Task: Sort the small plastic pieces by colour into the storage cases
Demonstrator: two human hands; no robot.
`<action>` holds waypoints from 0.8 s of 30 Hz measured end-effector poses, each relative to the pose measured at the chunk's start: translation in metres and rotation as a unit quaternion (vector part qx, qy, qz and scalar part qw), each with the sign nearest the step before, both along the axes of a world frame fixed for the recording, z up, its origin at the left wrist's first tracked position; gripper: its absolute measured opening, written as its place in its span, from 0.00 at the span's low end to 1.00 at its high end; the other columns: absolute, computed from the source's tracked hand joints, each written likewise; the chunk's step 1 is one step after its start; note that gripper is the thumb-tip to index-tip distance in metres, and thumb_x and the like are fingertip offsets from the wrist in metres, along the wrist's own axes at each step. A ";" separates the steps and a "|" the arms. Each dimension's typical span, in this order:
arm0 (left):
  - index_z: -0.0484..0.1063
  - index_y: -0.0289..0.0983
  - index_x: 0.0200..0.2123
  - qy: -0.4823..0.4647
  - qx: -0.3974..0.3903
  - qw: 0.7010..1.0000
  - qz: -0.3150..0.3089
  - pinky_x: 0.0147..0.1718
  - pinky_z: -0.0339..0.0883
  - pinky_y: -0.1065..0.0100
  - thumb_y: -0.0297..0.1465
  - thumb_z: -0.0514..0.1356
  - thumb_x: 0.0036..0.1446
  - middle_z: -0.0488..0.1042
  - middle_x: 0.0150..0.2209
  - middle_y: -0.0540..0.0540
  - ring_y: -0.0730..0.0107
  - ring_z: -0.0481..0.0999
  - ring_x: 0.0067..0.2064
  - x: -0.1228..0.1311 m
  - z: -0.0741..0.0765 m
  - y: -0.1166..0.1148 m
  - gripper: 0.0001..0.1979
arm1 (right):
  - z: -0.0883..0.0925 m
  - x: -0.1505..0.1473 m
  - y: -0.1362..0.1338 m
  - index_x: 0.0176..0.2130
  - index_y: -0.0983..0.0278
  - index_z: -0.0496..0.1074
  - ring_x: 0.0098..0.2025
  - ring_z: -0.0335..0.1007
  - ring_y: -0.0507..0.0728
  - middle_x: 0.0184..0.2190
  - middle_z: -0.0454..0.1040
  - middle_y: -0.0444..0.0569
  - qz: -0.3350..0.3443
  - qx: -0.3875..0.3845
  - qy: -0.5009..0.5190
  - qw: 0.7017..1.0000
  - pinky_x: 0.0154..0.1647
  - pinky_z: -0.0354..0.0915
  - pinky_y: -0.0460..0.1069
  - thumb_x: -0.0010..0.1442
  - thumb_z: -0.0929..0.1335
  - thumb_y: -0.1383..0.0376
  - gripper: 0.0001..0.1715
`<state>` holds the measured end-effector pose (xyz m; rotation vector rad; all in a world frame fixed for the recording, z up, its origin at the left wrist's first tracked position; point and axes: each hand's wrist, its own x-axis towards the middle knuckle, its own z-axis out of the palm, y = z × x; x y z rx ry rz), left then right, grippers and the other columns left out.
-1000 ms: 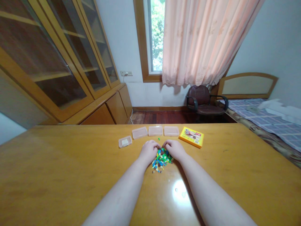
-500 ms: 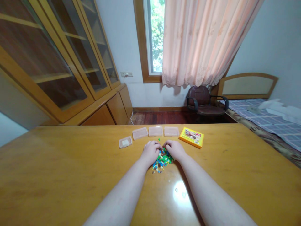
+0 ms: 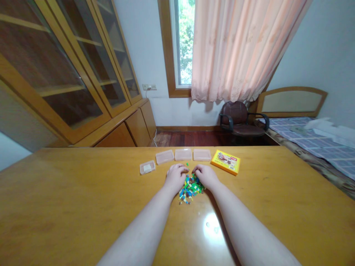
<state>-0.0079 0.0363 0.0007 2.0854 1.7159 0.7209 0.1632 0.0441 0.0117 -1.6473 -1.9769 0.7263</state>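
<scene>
Little looks done, most bricks [image 3: 192, 187] remaining: they lie in a mixed pile on the counter [image 3: 83, 192] between left hand [image 3: 175, 177] and right hand [image 3: 206, 176]; fingers [image 3: 196, 170] curled, whether clamped I can't tell

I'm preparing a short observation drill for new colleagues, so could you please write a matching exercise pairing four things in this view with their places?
Things:
1. Yellow box
2. Pile of small colourful pieces
3. Curtain
4. Brown chair

Places:
A. Between the left hand and right hand
B. Beside the bed
C. Right of the clear containers
D. Covering part of the window

Pairs: 1-C, 2-A, 3-D, 4-B
</scene>
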 end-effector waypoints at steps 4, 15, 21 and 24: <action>0.76 0.43 0.46 0.017 -0.018 1.000 0.005 0.58 0.54 0.57 0.26 0.55 0.51 0.69 0.55 0.45 0.60 0.63 0.57 0.000 -0.004 0.001 0.19 | -0.002 0.001 0.001 0.33 0.62 0.76 0.37 0.71 0.55 0.33 0.78 0.47 0.002 0.001 0.023 1.000 0.37 0.61 0.46 0.54 0.61 0.68 0.14; 0.79 0.46 0.38 0.002 0.019 0.997 -0.072 0.58 0.54 0.58 0.23 0.52 0.49 0.72 0.50 0.49 0.63 0.64 0.56 0.000 0.002 -0.002 0.19 | -0.002 0.002 0.001 0.27 0.65 0.75 0.30 0.70 0.55 0.25 0.76 0.49 -0.028 0.025 0.051 0.998 0.30 0.58 0.46 0.64 0.57 0.55 0.27; 0.78 0.47 0.40 0.041 -0.001 0.998 -0.056 0.60 0.49 0.55 0.25 0.53 0.51 0.70 0.53 0.50 0.61 0.58 0.60 0.001 0.002 -0.004 0.18 | -0.001 0.002 0.000 0.26 0.64 0.76 0.29 0.70 0.55 0.23 0.76 0.48 -0.031 0.018 0.028 0.999 0.29 0.57 0.45 0.63 0.56 0.53 0.29; 0.79 0.44 0.34 0.034 0.004 0.999 -0.021 0.58 0.53 0.57 0.24 0.53 0.51 0.73 0.49 0.49 0.62 0.63 0.56 0.000 0.005 -0.002 0.16 | -0.002 0.002 -0.001 0.26 0.64 0.77 0.28 0.70 0.54 0.24 0.76 0.48 -0.011 0.001 0.015 1.000 0.29 0.56 0.45 0.63 0.57 0.52 0.29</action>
